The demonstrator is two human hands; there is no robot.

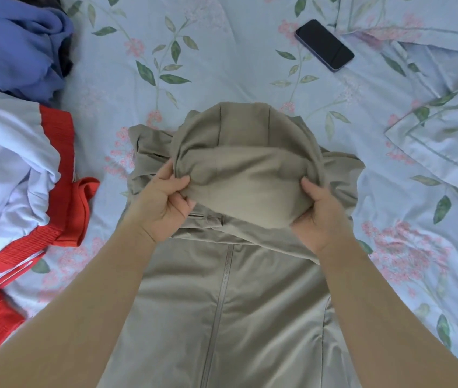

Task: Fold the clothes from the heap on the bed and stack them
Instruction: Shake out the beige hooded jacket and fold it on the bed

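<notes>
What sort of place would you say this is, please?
Most likely a bedroom at home: a floral bedsheet, a matching pillow at the right, a heap of clothes at the left, and a khaki jacket gripped by the left hand and right hand.

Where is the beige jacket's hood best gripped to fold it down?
At its rim's two sides, one hand each, coming from the near side: the hood is wide and floppy, and the left hand and right hand pinch it there.
</notes>
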